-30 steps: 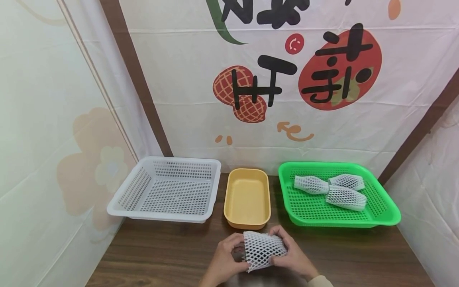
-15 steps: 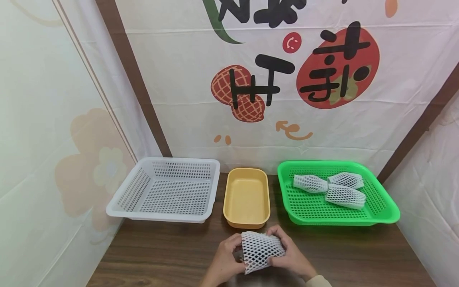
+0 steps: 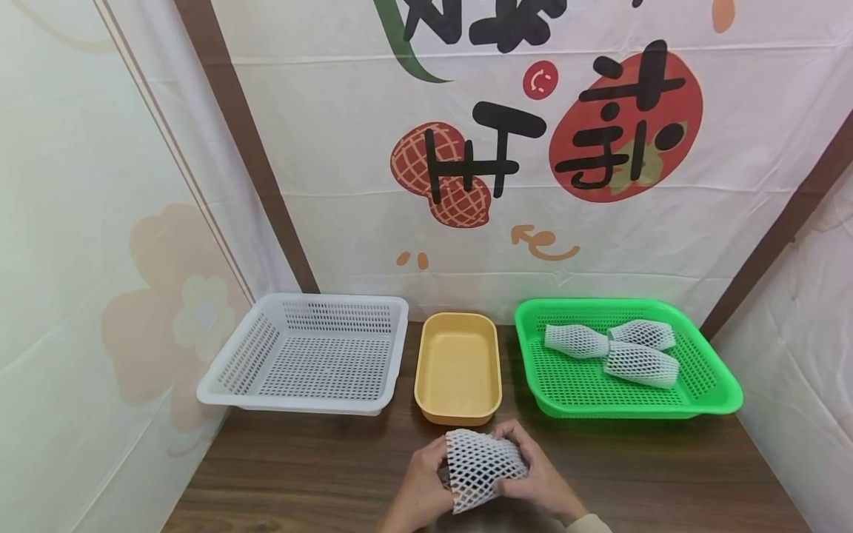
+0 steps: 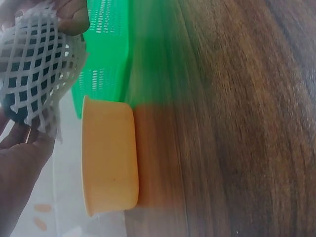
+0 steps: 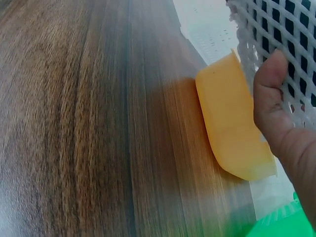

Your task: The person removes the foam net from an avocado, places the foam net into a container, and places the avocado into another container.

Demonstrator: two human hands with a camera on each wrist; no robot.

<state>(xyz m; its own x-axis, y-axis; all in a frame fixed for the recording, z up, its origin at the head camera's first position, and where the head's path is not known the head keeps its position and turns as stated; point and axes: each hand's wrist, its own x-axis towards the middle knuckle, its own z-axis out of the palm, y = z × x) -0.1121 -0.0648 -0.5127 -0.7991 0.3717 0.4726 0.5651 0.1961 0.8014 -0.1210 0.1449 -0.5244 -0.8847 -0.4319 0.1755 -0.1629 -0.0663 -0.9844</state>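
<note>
Both hands hold a white foam net sleeve [image 3: 481, 468] low over the table, in front of the yellow tub. Through its mesh a dark, rounded thing [image 4: 17, 114] shows in the left wrist view; its kind I cannot tell. The left hand [image 3: 423, 485] grips the sleeve's wide left end, fingers at the upper edge and thumb at the lower. On the other end, the right hand [image 3: 538, 477] has its fingers over the top and its thumb [image 5: 271, 74] pressed on the mesh.
Behind the hands stands a yellow tub [image 3: 458, 418], with a white perforated basket [image 3: 303, 403] to its left. Right of it is a green basket [image 3: 626, 411] holding three foam net sleeves [image 3: 641, 364]. A printed cloth [image 3: 333, 222] hangs behind the brown wooden table [image 3: 300, 474].
Both hands and the sleeve have shifted very slightly left in the head view, along with a small drift of the whole scene. The grip on the sleeve looks much the same.
</note>
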